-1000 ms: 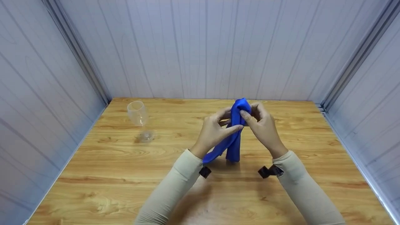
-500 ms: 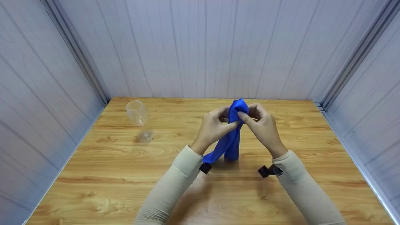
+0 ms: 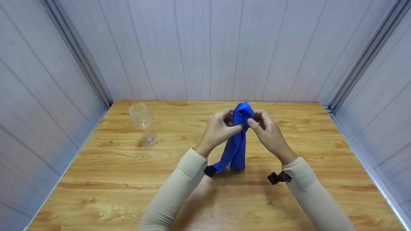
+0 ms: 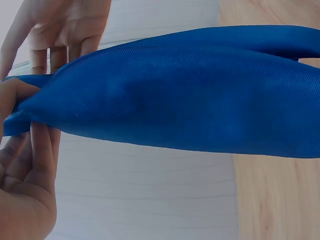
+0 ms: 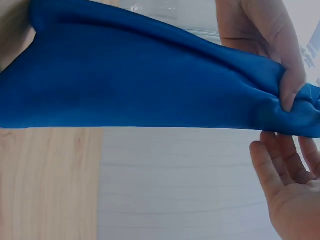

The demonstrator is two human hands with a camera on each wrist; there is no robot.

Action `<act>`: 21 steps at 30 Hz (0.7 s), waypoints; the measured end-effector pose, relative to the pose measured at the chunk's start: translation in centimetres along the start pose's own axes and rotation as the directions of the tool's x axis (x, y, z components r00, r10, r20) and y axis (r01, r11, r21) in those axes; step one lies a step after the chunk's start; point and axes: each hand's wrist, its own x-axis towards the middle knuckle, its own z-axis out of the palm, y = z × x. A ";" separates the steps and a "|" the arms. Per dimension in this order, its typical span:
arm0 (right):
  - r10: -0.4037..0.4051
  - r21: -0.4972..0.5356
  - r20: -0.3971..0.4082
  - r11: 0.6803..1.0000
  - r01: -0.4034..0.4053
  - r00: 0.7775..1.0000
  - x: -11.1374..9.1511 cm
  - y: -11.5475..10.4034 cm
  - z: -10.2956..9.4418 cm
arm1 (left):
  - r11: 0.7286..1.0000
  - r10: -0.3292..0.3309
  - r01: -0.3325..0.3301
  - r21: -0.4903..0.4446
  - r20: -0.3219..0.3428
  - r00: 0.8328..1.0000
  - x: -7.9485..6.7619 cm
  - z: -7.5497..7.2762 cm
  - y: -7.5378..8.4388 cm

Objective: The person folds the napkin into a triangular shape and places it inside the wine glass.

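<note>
A shiny blue scarf (image 3: 237,141) hangs from both hands above the table, bunched and looped at the top, its two tails dropping side by side. My left hand (image 3: 219,129) pinches it just under the loop, thumb in front and fingers behind; in the right wrist view the left thumb presses into the folds. On the other side, my right hand (image 3: 269,134) stays close, its thumb at the scarf's edge. The right wrist view has the right hand's fingers (image 5: 272,165) loosely extended, tips touching the lower edge. Cloth hides some fingertips.
A clear stemmed glass (image 3: 141,120) stands upright at the left of the wooden table (image 3: 106,189). Pale panelled walls (image 3: 208,48) enclose the table at the back and both sides. Small black wrist cameras (image 3: 278,177) sit under the sleeves.
Both hands and the loop have shifted slightly left. The right thumb has drawn back from the front of the folds to the scarf's right edge. The tails hang a little straighter.
</note>
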 end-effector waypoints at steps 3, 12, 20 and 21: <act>0.029 -0.061 0.046 0.998 -0.026 0.999 -0.5 0.9 0.2 | 1.000 -0.011 0.011 -0.014 -0.005 1.000 -0.1 -0.2 -0.2; 0.159 -0.113 0.247 0.984 -0.134 0.956 -1.7 3.0 2.0 | 0.999 -0.055 0.055 -0.002 -0.001 0.999 -0.4 0.0 -0.5; 0.201 -0.065 0.183 0.979 -0.192 0.962 -2.1 3.7 3.7 | 0.998 -0.054 0.054 -0.011 -0.004 0.999 -0.5 0.4 -0.6; 0.188 -0.055 0.180 0.982 -0.181 0.965 -2.0 3.7 3.9 | 0.999 -0.053 0.053 -0.011 -0.005 0.999 -0.6 0.4 -0.6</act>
